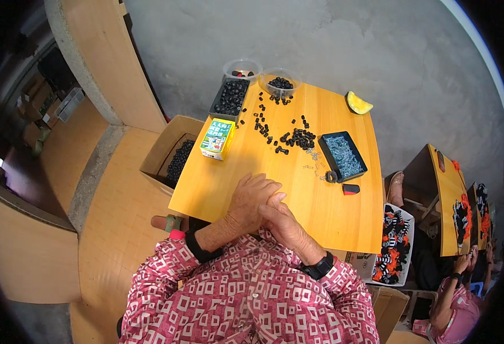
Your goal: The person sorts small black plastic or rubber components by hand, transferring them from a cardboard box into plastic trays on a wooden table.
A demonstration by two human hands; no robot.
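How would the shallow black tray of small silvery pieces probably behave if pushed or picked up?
The black tray would probably slide, not tip, being broad and low. Its straight edges suggest fairly stiff walls. The small silvery pieces look loose inside, so they may shift or spill if it tilts.

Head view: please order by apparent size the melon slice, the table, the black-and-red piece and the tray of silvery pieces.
Largest first:
Table
Tray of silvery pieces
Melon slice
Black-and-red piece

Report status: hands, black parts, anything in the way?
Left hand and right hand clasped over near side of table, nothing visibly held. Loose black parts scattered ahead. Yellow carton left, not between hands and parts.
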